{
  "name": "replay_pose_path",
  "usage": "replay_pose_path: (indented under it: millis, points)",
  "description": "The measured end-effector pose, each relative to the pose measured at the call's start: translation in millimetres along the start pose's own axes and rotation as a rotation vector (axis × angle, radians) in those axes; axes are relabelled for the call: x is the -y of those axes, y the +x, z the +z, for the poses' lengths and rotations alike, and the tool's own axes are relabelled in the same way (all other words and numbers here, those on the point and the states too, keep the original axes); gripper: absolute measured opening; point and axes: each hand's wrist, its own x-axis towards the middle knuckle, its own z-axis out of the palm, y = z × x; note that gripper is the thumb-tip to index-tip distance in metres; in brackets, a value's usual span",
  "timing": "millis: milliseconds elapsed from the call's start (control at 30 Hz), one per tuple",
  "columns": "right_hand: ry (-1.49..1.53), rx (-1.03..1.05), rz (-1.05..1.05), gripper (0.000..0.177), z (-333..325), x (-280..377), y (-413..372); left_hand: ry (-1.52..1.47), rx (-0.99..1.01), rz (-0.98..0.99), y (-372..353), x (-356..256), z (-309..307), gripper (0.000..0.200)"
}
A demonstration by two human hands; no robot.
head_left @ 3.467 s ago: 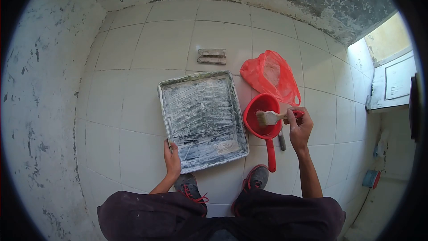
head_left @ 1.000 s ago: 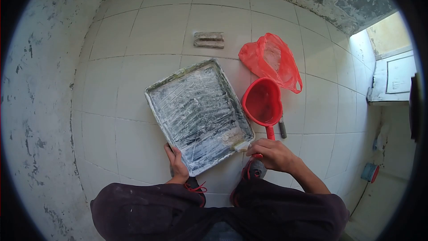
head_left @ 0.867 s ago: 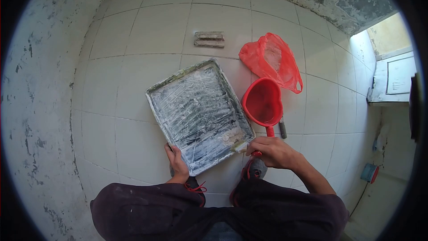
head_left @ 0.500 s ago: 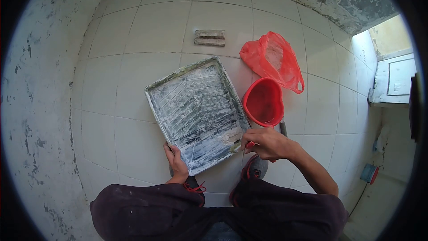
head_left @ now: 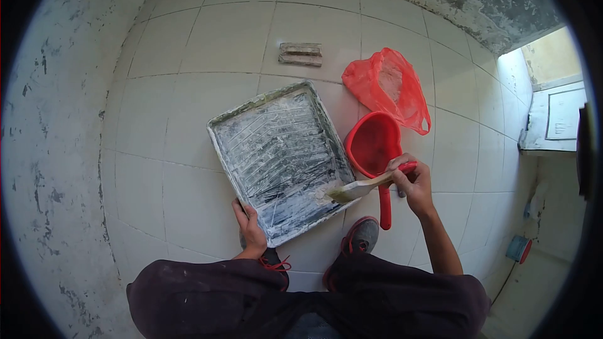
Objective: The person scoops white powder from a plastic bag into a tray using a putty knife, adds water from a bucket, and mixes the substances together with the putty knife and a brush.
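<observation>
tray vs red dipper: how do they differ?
The tray is flat, rectangular, grey, smeared white; the dipper is round, deeper, red, long-handled. The tray is larger than the dipper. The left hand grips the tray; the right hand holds a brush, not the dipper. Both sit on the tiled floor.

A room under renovation: peeling walls (head_left: 56, 119), tiled floor (head_left: 188, 125), paint tray (head_left: 276, 144).

brush handle (head_left: 375, 181) end hidden in right hand (head_left: 409, 182) grip, blue object (head_left: 520, 249) too small to tell
</observation>
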Motion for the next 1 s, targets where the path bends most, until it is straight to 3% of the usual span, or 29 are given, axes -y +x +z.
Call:
replay_pose_path:
  millis: [67,133,167,233,300,367,500,667,833,1000]
  points:
    - [0.086,-0.125,0.001,0.018,-24.3,-4.5,-5.2,-0.013,0.01,-0.008,0.9,3.9,-0.4,0.045]
    - [0.433,-0.319,-0.035,0.022,-45.5,-15.1,-8.6,-0.027,0.027,-0.013,2.5,6.8,1.2,0.044]
    - [0.432,-0.324,-0.038,0.022,-45.8,-12.0,-8.8,-0.028,0.032,-0.011,2.4,8.7,2.1,0.044]
    - [0.326,-0.641,-0.079,0.025,-46.4,-3.5,-7.1,-0.067,0.011,-0.013,0.1,12.1,3.1,0.045]
    - [0.252,-0.619,-0.147,0.022,-47.7,-6.8,-3.3,-0.051,0.018,-0.005,-0.1,8.7,3.5,0.044]
    - [-0.108,-0.659,-0.239,0.018,-36.5,-12.1,2.9,-0.034,0.022,0.005,-0.6,4.8,2.9,0.044]
    - [-0.185,-0.56,-0.271,0.013,-21.4,-30.2,13.7,0.013,0.017,0.025,-2.0,3.4,3.9,0.042]
    - [-0.069,-0.592,-0.213,0.015,-28.4,-43.2,18.1,-0.011,0.024,0.036,-2.4,1.7,2.6,0.038]
    - [0.234,-0.71,-0.002,0.022,-47.6,-45.1,14.1,0.001,-0.019,0.07,-1.2,-8.2,8.1,0.035]
    - [0.404,-0.699,0.027,0.02,-57.3,-38.4,3.9,0.031,0.024,0.064,-2.5,-19.4,7.6,0.036]
